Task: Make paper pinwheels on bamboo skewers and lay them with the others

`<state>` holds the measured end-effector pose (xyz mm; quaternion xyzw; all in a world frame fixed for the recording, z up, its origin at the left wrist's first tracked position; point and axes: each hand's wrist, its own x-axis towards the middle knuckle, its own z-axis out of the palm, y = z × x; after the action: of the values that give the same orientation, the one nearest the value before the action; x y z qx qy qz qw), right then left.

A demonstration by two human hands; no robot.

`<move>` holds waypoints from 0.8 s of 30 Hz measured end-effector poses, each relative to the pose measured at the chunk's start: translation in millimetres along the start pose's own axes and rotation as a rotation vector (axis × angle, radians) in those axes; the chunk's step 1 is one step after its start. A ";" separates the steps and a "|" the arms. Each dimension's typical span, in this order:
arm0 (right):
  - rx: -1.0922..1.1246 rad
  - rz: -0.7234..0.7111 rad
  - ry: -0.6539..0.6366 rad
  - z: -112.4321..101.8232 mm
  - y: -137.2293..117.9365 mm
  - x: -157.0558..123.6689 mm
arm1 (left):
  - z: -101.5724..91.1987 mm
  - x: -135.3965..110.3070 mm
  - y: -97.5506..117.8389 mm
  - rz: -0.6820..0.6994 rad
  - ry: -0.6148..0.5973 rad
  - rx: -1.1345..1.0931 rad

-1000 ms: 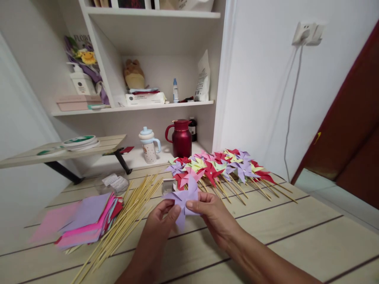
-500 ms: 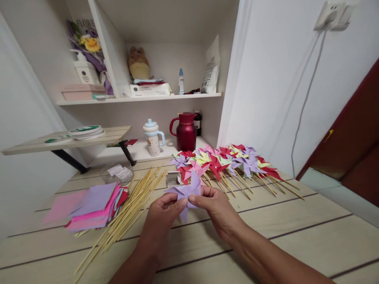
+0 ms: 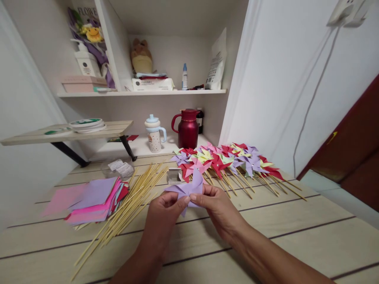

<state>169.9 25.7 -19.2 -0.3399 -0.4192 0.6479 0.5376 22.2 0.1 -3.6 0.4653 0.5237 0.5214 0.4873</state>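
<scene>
Both my hands hold a lilac paper pinwheel (image 3: pixel 188 188) just above the wooden table (image 3: pixel 296 228). My left hand (image 3: pixel 166 215) pinches its left side between thumb and fingers. My right hand (image 3: pixel 217 209) pinches its middle and right side. A loose heap of bamboo sticks (image 3: pixel 127 205) lies to the left of my hands. Behind them sits a small white box (image 3: pixel 174 176).
Several finished pinwheels on sticks (image 3: pixel 227 161) lie at the back right. A stack of pink and lilac paper squares (image 3: pixel 89 199) is at the left. A red jug (image 3: pixel 188 128) and a lidded cup (image 3: pixel 154 134) stand by the shelves; a white wall rises at right.
The view has tilted down and shifted slightly. My hands stay on the lilac pinwheel, turning it a little and holding it closer together.
</scene>
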 end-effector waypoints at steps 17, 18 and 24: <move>0.125 0.060 -0.054 4.0 5.6 2.1 | -4.8 1.0 -1.5 -0.034 0.063 -0.099; 0.110 0.049 -0.043 3.5 6.7 2.7 | -6.0 1.9 -0.7 -0.035 0.070 -0.104; -0.079 -0.013 -0.006 1.1 8.0 4.0 | -11.7 2.3 4.4 -0.002 0.131 -0.078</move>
<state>164.9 28.9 -25.9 -0.3563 -0.4484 0.6282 0.5267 10.3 1.4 0.5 0.4101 0.5341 0.5702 0.4706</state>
